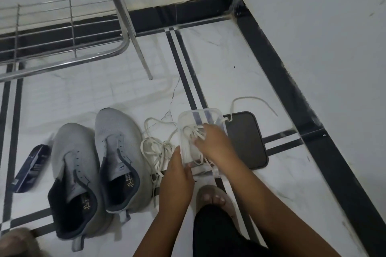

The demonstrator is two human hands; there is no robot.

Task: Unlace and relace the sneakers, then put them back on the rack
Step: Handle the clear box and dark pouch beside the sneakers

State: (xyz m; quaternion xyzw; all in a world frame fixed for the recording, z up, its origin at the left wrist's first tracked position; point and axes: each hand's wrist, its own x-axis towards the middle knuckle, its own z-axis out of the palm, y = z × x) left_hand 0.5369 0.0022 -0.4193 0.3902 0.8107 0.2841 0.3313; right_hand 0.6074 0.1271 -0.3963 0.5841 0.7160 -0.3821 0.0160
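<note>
Right hand (213, 144): fingers curled down into a clear plastic container (198, 131), pinching a bunch of white shoelaces (194, 131) that lies in it; probably gathering or drawing out a lace for threading.

Left hand (177, 177): fingers fairly straight and close together, laid against the container's near left side, holding it steady, it seems, while the other hand works.

Clear plastic container: on the floor just ahead of the person's slippered foot (211, 196); partly overlapping a dark flat rectangular mat (248, 142) to its right.

White shoelaces: tangled; some inside the container, a loose heap spilling to its left beside the sneakers, one strand trailing off beyond the mat.

Grey sneakers (100, 162): two, side by side on the tile floor (219, 58), left of the laces, toes pointing away; eyelets bare, so the unlacing looks done and relacing not yet begun.

Dark blue box (31, 169): lying left of the sneakers, contents unclear.

Metal wire rack (62, 33): standing at upper left, well apart from the sneakers; the visible shelf carries no shoes.
</note>
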